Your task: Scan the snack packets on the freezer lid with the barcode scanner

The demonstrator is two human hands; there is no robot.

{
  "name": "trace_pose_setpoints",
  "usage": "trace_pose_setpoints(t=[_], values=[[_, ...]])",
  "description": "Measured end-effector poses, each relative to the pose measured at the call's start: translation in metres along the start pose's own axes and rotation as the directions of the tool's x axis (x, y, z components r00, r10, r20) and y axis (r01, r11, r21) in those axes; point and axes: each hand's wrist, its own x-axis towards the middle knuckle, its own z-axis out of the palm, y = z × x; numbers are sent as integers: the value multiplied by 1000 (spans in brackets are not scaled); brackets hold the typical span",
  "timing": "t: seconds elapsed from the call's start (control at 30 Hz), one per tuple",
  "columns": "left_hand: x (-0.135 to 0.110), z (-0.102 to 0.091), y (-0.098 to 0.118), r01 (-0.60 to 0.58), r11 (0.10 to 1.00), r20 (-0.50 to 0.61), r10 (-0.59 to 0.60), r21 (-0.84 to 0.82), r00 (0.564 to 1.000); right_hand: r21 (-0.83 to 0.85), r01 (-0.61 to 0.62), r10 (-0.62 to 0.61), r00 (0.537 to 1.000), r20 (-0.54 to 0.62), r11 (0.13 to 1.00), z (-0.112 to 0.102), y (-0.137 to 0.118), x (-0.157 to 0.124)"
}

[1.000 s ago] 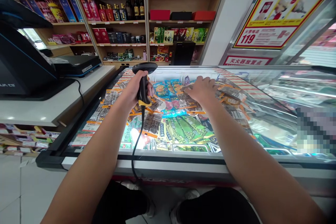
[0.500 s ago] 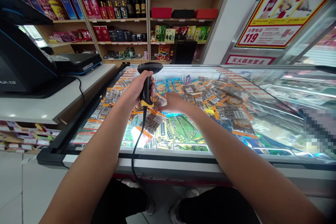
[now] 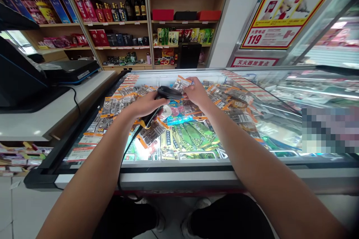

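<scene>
My left hand (image 3: 147,103) is wrapped round the handle of a black barcode scanner (image 3: 169,93) with a yellow-tipped grip. The scanner head is tilted over to the right. My right hand (image 3: 196,92) pinches a small clear snack packet (image 3: 181,81) with an orange edge, held up close to the scanner's head. Beneath both hands lie more orange-edged packets of dark food, a loose one (image 3: 153,133) near the front and a heap (image 3: 238,99) to the right. Part of the held packet is hidden by my fingers.
The packets lie over a glass-topped chest freezer (image 3: 179,176), with green packages (image 3: 193,134) showing in it. To the left stands a counter (image 3: 36,123) with a weighing scale (image 3: 68,70). Behind are shelves (image 3: 120,22) of boxes and bottles. The scanner's cord (image 3: 122,160) hangs over the freezer's front edge.
The scanner has gone from upright to tilted, its head now toward my right hand. My right hand has lifted a packet from the pile and moved up and away from me.
</scene>
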Motion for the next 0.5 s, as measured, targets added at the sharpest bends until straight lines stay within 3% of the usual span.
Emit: trace_pose_setpoints(t=[0.23, 0.33, 0.4, 0.5], values=[[0, 3, -1, -2, 1000, 17, 2, -8, 1000, -33, -14, 14, 1000, 12, 999, -3, 0, 3], [2, 2, -2, -18, 998, -51, 15, -59, 999, -206, 33, -33, 999, 5, 978, -10, 1, 2], [3, 0, -1, -34, 992, -147, 16, -122, 989, -445, 51, -54, 999, 4, 894, -16, 0, 0], [4, -4, 1, -80, 970, -317, 3, -229, 948, -767, 37, -114, 992, -47, 641, -20, -4, -7]])
